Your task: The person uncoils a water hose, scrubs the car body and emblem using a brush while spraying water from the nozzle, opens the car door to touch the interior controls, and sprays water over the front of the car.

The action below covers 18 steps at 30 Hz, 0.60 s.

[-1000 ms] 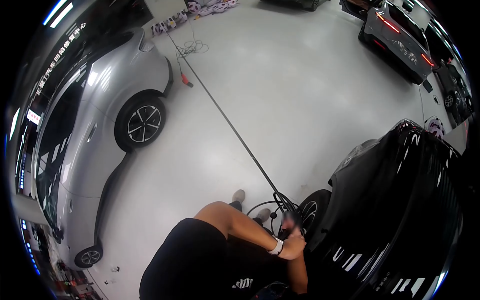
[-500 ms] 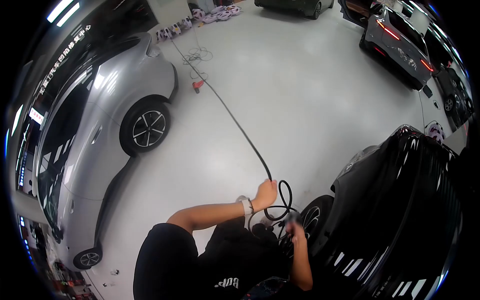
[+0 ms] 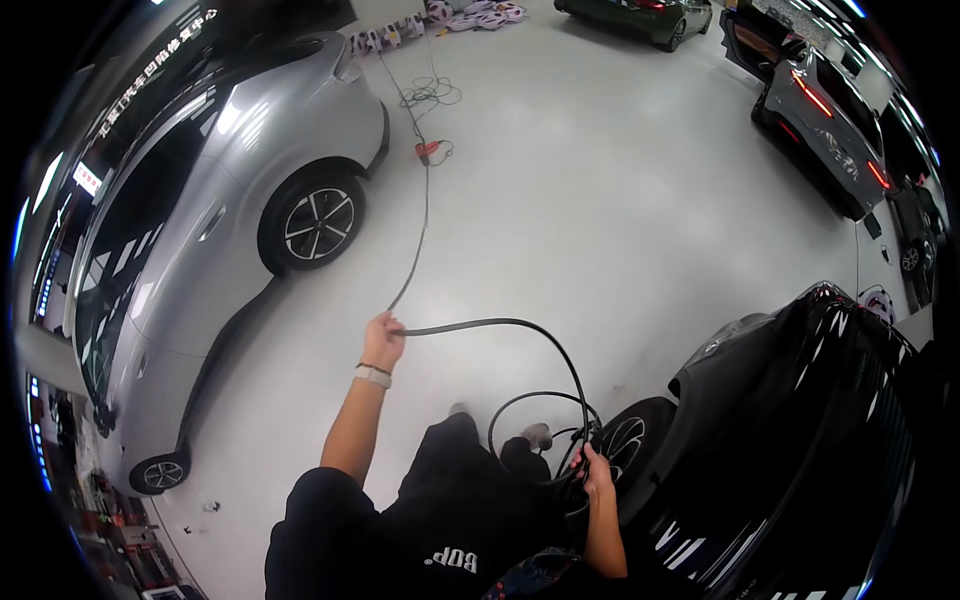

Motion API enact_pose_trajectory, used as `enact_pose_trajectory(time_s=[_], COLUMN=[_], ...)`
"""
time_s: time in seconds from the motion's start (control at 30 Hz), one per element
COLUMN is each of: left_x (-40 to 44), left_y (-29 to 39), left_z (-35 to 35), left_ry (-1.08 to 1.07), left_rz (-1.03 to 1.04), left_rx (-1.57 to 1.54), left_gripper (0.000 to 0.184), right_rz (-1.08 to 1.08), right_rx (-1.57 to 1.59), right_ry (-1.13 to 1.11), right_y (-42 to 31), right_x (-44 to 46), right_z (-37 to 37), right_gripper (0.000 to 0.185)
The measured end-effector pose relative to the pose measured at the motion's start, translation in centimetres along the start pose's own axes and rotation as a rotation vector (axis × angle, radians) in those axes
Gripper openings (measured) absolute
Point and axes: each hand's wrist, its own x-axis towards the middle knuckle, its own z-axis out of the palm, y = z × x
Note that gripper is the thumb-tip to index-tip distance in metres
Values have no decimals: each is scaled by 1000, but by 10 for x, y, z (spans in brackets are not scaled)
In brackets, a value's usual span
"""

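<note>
My left hand (image 3: 383, 340), with a pale watch on its wrist, is stretched out to the left and closed around a black cable (image 3: 500, 322). From there one length arcs to the right, and another runs up across the floor to a red object (image 3: 428, 151). At the lower right, beside the wheel (image 3: 632, 440) of the black car, my right hand (image 3: 595, 468) is closed around the gathered cable. Loops of cable hang around and below it, near my shoes.
A silver car (image 3: 200, 260) stands on the left and a black car (image 3: 800, 430) on the right. Further off are a grey car (image 3: 825, 120) and a dark green car (image 3: 640, 18). Thin coiled wire (image 3: 430, 92) lies on the floor near spotted items (image 3: 480, 15).
My left hand has moved away from my right hand, up and far to the left, drawing the cable into a wide arc. The red object now lies beside the cable's line.
</note>
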Motion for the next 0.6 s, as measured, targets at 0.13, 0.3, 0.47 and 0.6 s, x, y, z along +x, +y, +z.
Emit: enact_pose_trajectory(time_s=[0.13,0.3,0.47,0.6], left_x=[-10,-50,-87,-163], left_y=[92,150,155,160], left_z=[-134,-264,-405,-500], left_ry=[-1,321,432,298], left_rz=[177,339,0,-41], left_rx=[2,-204,67,-61], left_gripper=[7,39,40,23], right_rz=[-75,-136,-20,-13], right_rx=[-90,-333,-554,-553], right_ry=[-133,-305,-281,-315], right_y=[0,9,53,117], right_x=[-4,-26,-35,-34], right_z=[39,144,303,424], right_gripper=[33,34,31,36])
